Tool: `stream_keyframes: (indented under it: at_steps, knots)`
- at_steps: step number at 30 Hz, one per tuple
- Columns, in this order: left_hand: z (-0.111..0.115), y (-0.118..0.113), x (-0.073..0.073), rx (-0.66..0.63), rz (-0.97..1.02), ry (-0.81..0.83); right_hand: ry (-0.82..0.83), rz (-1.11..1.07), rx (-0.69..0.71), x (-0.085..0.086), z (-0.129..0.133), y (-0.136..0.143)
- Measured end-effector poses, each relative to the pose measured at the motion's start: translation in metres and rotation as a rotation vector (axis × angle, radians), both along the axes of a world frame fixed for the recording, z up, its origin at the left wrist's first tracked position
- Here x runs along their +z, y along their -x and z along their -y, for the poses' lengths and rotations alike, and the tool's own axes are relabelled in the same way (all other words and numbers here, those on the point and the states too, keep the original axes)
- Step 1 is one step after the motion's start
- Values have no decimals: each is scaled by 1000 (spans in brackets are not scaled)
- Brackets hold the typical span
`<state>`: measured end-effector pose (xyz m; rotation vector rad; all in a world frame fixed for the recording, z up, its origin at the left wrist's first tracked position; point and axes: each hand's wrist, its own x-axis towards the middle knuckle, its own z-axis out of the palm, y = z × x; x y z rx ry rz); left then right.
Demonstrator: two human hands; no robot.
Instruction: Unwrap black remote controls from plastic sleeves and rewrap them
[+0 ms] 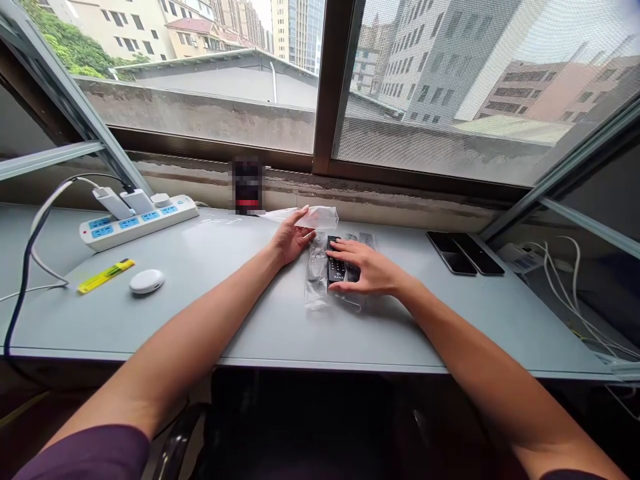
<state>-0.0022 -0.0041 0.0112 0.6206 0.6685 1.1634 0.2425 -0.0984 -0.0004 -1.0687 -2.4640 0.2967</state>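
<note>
My left hand holds a whitish see-through plastic bag between thumb and fingers, above the desk's far side. To its right, my right hand lies over a black remote control with its fingers spread. The fingers cross the upper part of the remote and the thumb its lower end, touching it. Part of the remote is hidden under this hand. Next to it on the left lies a clear plastic wrapper, with something greyish inside. More wrapped items show behind the right hand; their kind is unclear.
A power strip with plugged-in chargers stands at the left, its cables running over the desk edge. Nearby lie a yellow packet and a white rounded case. Two dark phones lie right. A window frame borders the back.
</note>
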Motion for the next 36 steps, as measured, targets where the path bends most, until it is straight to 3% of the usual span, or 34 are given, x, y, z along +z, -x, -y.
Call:
stream_keyframes:
  at_steps: [11, 19, 26, 32, 36]
  knots:
    - [-1, 0, 0, -15, -6, 2, -103, -74, 42, 3, 4, 12]
    - [-1, -1, -1, -5, -18, 10, -18, -45, -5, 0, 6, 11]
    - [-2, 0, -2, -29, -6, 16, 28, -468, -36, 18, 11, 13]
    - [-2, -1, 0, -11, -13, 42, 326, -956, -174, 18, 9, 19]
    - [-2, -1, 0, -7, -17, 56, 411, -1207, -229, 17, 0, 15]
